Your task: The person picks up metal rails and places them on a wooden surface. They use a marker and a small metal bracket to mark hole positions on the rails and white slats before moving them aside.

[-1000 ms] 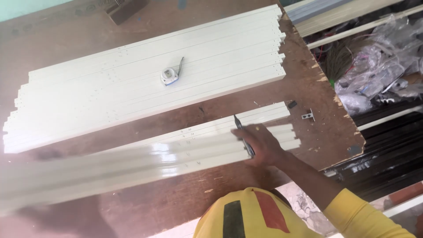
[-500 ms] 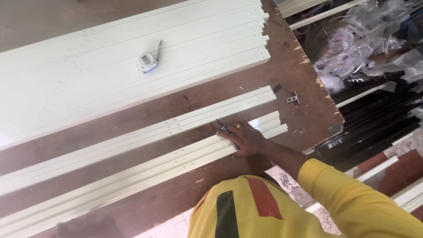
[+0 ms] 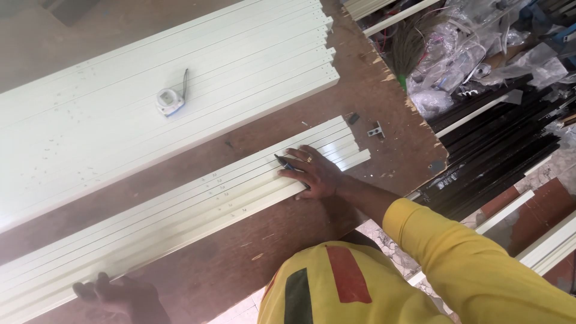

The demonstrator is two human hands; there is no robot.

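Observation:
My right hand (image 3: 316, 174) lies flat on the right end of a bundle of long cream strips (image 3: 210, 201), with a dark pen (image 3: 284, 162) held between its fingers. My left hand (image 3: 120, 297) is at the bottom left, its fingers curled over the near edge of the same bundle. The strips lie side by side on a brown wooden table (image 3: 372, 96), touching one another. My yellow sleeve and shirt cover the lower right of the view.
A wide stack of cream strips (image 3: 120, 126) lies further back with a tape measure (image 3: 169, 101) on it. A small metal bracket (image 3: 376, 129) sits near the table's chipped right edge. Black profiles (image 3: 498, 156) and plastic bags (image 3: 462, 66) lie beyond that edge.
The two separate groups of near strips have come together into one bundle. My right hand has flattened on their right end, and my left hand has come into view at the near edge.

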